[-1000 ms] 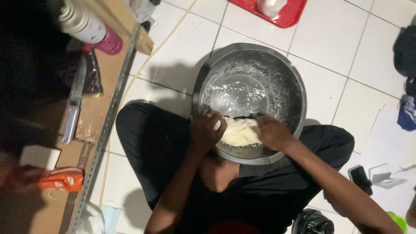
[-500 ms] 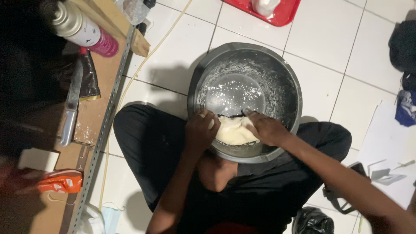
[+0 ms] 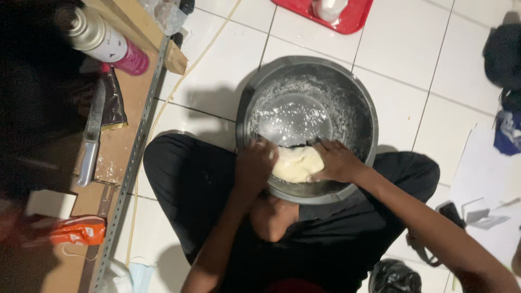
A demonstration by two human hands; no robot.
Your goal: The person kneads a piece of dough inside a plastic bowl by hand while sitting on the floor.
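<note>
I see both hands down in the wide round steel bowl (image 3: 347,92), which sits on the white tiled floor (image 3: 401,49) against my crossed legs in dark trousers (image 3: 184,184). The pale lump of dough (image 3: 296,163) lies at the bowl's 6 o'clock side, with a dusting of flour over the bowl's bottom toward 12 o'clock. My left hand (image 3: 255,165) presses on the dough from 9 o'clock, fingers curled over its edge; my right hand (image 3: 336,161) cups it from 3 o'clock, fingers bent against it. Neither hand lifts it. At the bowl's 9 o'clock stands a wooden shelf (image 3: 116,146) with a metal knife (image 3: 91,135) and a pink-capped spray can (image 3: 106,40). A red plastic tray (image 3: 355,19) lies at 12 o'clock.
</note>
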